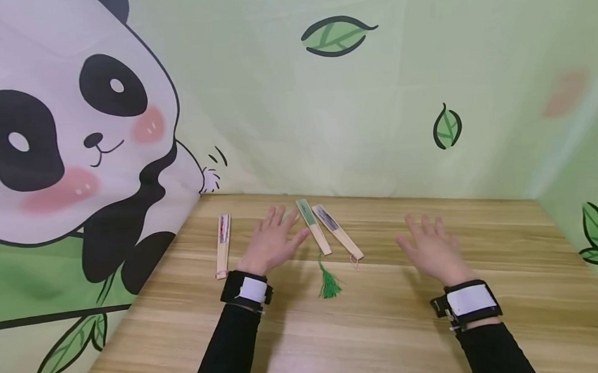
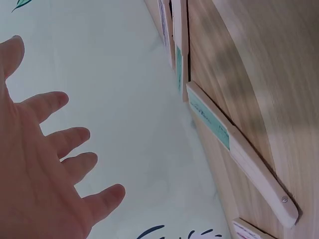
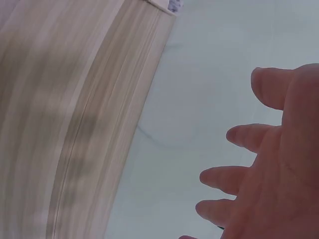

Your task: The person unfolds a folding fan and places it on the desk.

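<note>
Several folded hand fans lie on the wooden table. My left hand (image 1: 271,240) hovers above one with a green panel (image 2: 244,154), its fingers spread and holding nothing; in the head view that fan is mostly hidden beneath the hand. To its left lies a fan with a red-and-purple panel (image 1: 222,245). Just right of the hand is another green-panelled fan (image 1: 314,227) with a green tassel (image 1: 329,282). Beside it, a fan with a dark purple panel (image 1: 338,231) lies slanted. Over the table's right side, my right hand (image 1: 434,253) is raised, fingers spread, touching nothing.
The wooden table (image 1: 385,327) meets a pale green cloth backdrop (image 1: 275,98) at its back edge. A large printed panda (image 1: 128,177) covers the left side of the backdrop. Black wrist straps (image 1: 471,301) with white patches sit on both wrists.
</note>
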`<state>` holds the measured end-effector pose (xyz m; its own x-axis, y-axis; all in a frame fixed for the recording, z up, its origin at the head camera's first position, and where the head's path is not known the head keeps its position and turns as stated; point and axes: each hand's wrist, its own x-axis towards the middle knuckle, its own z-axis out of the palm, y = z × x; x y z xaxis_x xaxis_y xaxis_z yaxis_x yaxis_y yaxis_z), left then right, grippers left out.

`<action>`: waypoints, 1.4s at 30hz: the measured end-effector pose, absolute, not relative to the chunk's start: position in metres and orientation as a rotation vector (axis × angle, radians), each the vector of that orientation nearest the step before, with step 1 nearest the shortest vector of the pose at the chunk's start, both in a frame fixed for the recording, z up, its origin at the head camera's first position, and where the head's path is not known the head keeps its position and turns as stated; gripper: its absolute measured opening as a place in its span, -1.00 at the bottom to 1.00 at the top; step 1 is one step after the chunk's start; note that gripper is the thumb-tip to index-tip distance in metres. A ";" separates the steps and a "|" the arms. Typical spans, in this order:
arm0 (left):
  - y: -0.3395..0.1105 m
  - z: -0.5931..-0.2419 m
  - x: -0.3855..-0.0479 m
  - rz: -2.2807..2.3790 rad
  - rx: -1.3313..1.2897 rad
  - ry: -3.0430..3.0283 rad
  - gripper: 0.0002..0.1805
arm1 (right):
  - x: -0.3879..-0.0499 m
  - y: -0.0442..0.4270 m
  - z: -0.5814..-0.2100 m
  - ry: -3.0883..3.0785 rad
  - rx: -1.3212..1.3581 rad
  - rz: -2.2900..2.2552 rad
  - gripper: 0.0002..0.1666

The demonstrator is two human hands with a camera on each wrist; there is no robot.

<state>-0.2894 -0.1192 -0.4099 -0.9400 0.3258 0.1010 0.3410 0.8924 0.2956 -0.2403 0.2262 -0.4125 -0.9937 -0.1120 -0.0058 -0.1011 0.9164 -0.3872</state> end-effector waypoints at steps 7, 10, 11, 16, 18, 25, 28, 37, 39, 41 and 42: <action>-0.115 -0.417 -0.292 -0.499 -0.554 -3.024 -0.19 | -0.246 0.215 -0.418 3.042 -0.220 -0.643 -0.07; -0.114 -0.420 -0.292 -0.496 -0.558 -3.029 -0.19 | -0.249 0.209 -0.421 3.036 -0.241 -0.636 -0.08; -0.113 -0.421 -0.292 -0.490 -0.556 -3.033 -0.19 | -0.251 0.207 -0.421 3.035 -0.247 -0.634 -0.08; -0.111 -0.426 -0.292 -0.523 -0.540 -3.038 -0.23 | -0.254 0.197 -0.425 3.026 -0.274 -0.652 -0.10; -0.110 -0.427 -0.292 -0.551 -0.533 -3.034 -0.25 | -0.255 0.193 -0.427 3.031 -0.283 -0.653 -0.13; -0.104 -0.432 -0.298 -0.607 -0.570 -2.999 -0.29 | -0.264 0.181 -0.435 3.022 -0.283 -0.619 -0.18; -0.099 -0.435 -0.302 -0.632 -0.588 -2.986 -0.28 | -0.268 0.175 -0.437 3.013 -0.274 -0.607 -0.20; -0.087 -0.443 -0.308 -0.635 -0.586 -3.006 -0.31 | -0.276 0.156 -0.444 3.015 -0.292 -0.586 -0.23; -0.083 -0.443 -0.308 -0.650 -0.598 -3.000 -0.34 | -0.278 0.152 -0.447 3.030 -0.295 -0.564 -0.25; -0.079 -0.442 -0.309 -0.666 -0.601 -3.006 -0.36 | -0.280 0.148 -0.450 3.056 -0.313 -0.545 -0.32; -0.077 -0.442 -0.309 -0.658 -0.605 -3.007 -0.37 | -0.281 0.146 -0.451 3.070 -0.329 -0.530 -0.38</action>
<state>-0.3089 -0.0770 -0.4423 -0.9256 0.3688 0.0856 0.3708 0.8375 0.4015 -0.2809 0.1455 -0.4515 -0.9779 -0.2076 0.0269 -0.2046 0.9207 -0.3324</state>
